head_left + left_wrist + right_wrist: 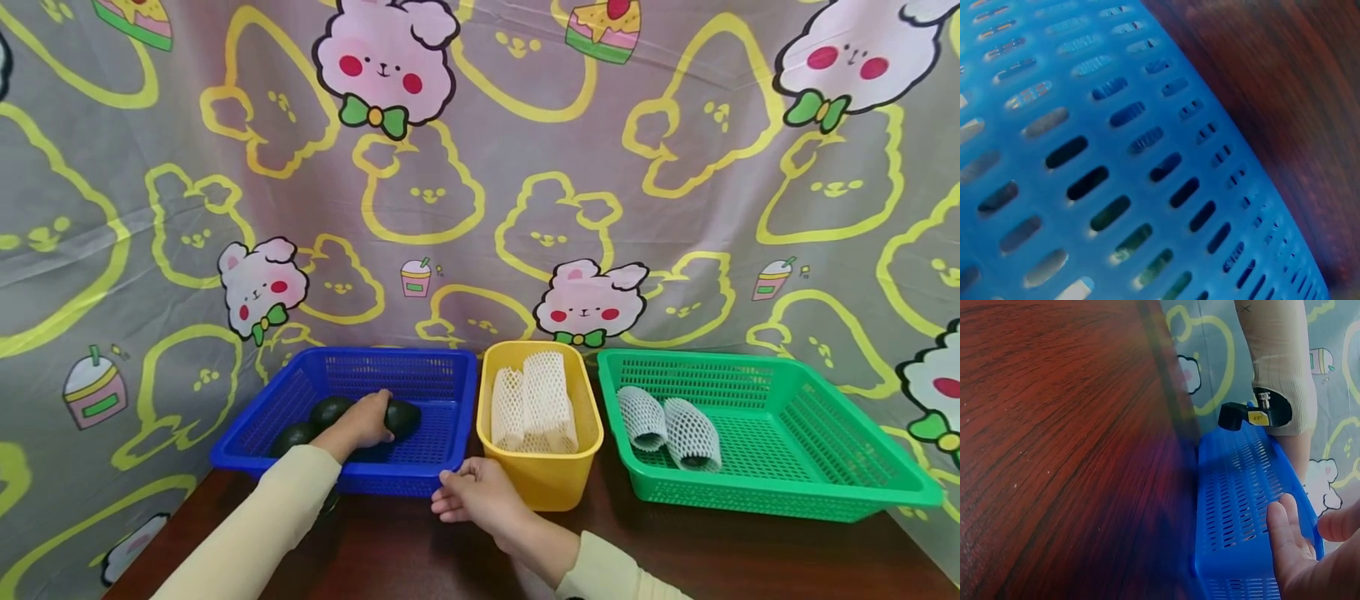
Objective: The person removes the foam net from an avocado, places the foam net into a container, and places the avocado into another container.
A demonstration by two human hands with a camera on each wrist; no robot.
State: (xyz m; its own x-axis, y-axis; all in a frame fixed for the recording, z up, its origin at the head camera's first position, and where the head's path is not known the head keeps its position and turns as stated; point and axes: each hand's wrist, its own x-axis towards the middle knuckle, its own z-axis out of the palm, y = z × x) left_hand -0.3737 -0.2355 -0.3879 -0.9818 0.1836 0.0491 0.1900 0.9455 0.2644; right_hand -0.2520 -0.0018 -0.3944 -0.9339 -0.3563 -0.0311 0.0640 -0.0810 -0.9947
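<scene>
In the head view my left hand (367, 421) reaches into the blue basket (345, 479) and grips a dark green avocado (403, 419), its fingers partly hiding the fruit. Two more avocados, one farther back (330, 410) and one nearer (292, 437), lie left of that hand. My right hand (483, 500) is at the basket's front right corner, thumb tip right at the rim. The right wrist view shows this hand's fingers (1282, 531) fairly straight, thumb apart, holding nothing. Only the slotted basket wall (1116, 150) fills most of the left wrist view.
A yellow bin (540, 479) with white foam net sleeves (546, 392) stands in the middle. To its right, a green basket (765, 492) holds two net-sleeved items (692, 433), dark at the visible end. All stand on a dark wooden table (405, 550) before a patterned curtain (480, 167).
</scene>
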